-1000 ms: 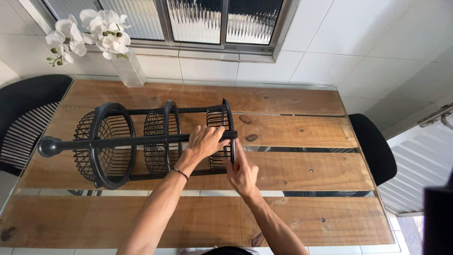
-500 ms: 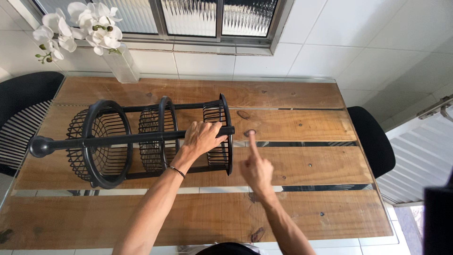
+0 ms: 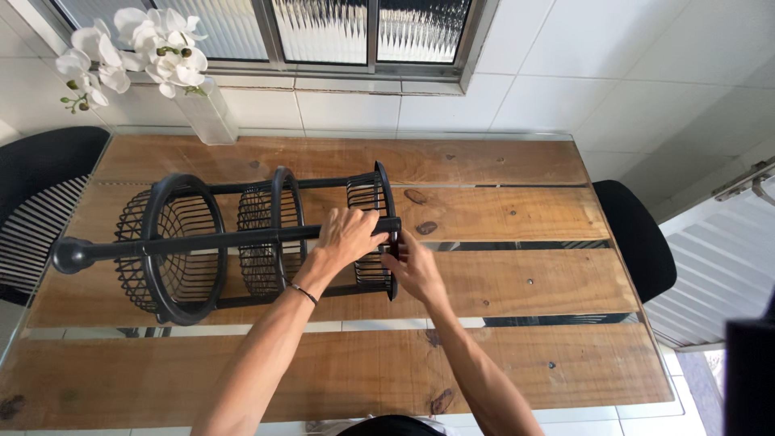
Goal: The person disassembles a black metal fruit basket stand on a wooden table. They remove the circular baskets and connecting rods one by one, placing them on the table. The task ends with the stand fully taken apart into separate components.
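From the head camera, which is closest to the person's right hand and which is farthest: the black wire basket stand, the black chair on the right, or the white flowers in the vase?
From the right hand:
1. Black wire three-basket stand, lying on its side, touching the hand.
2. Black chair, at the table's right edge.
3. White flowers in a clear vase, far left corner by the window.

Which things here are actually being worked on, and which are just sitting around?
In use:
- black three-tier wire basket stand lying on its side
- left hand gripping its centre pole
- right hand at its end

Lying about:
- white orchid in a vase
- wooden table
- black chairs
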